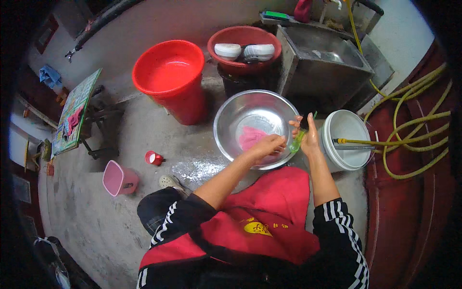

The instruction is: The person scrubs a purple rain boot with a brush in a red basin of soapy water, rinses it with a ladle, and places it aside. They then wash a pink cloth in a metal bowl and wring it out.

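Observation:
A round metal basin point(225, 112) stands before me with a wet-looking pink cloth point(251, 137) on its bottom. My left hand point(272, 145) is over the basin's near right part, fingers curled; whether it pinches something is hidden. Past the basin's right rim my right hand point(309, 139) is raised, its palm turned inward. A translucent green object point(296, 141), perhaps a plastic brush or bottle, lies against its palm and fingers. More fingers show just left of this object, and their exact grip is unclear.
Right of the basin stands a white bucket point(346, 124) with a yellow hose point(400, 142) over it. Behind are a tall red bucket point(184, 104), a red tub point(245, 32) holding white shoes, and a metal sink point(317, 79). A pink bin point(119, 178) and red cup point(154, 158) are left.

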A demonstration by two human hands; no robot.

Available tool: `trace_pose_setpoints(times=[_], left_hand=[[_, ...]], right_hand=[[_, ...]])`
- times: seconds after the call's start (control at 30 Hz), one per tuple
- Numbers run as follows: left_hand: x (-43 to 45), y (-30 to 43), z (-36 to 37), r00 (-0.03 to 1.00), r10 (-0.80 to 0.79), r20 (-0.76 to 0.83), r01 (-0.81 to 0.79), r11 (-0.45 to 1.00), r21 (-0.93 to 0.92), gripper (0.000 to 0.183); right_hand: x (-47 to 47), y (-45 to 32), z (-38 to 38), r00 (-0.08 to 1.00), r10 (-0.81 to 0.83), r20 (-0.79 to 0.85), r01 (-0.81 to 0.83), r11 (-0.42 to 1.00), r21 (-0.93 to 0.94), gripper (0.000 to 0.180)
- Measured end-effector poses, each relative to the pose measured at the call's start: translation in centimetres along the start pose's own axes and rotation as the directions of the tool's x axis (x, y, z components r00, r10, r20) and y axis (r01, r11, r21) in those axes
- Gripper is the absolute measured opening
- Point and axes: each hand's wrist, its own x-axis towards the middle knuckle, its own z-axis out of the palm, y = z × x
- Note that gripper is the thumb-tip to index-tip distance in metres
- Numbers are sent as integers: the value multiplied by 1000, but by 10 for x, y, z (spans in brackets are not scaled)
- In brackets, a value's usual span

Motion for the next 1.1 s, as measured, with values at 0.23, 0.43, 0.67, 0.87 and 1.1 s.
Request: trace_pose_setpoints(times=[0.23,0.43,0.67,0.87,1.1], left_hand=[[-19,17,5,991,136,-9,-129,921,-368,20],[-65,62,-98,883,361,-299,-462,783,-418,15],[-113,122,-283,654,129,-746,-423,879,-218,15],[-122,108,-379,611,131,-781,-225,974,-12,12],[-101,94,-395,708,84,-701,-283,944,-173,31]], right_hand=[[14,9,47,971,77,226,-65,996,-58,64],[10,-17,1,992,-9,123,54,928,-368,58],[28,-69,-240,920,-332,-208,88,692,-717,31],[4,-71,-346,821,-522,-232,-240,52,-969,27],[11,-87,-320,797,-511,-322,-420,-85,-903,28]])
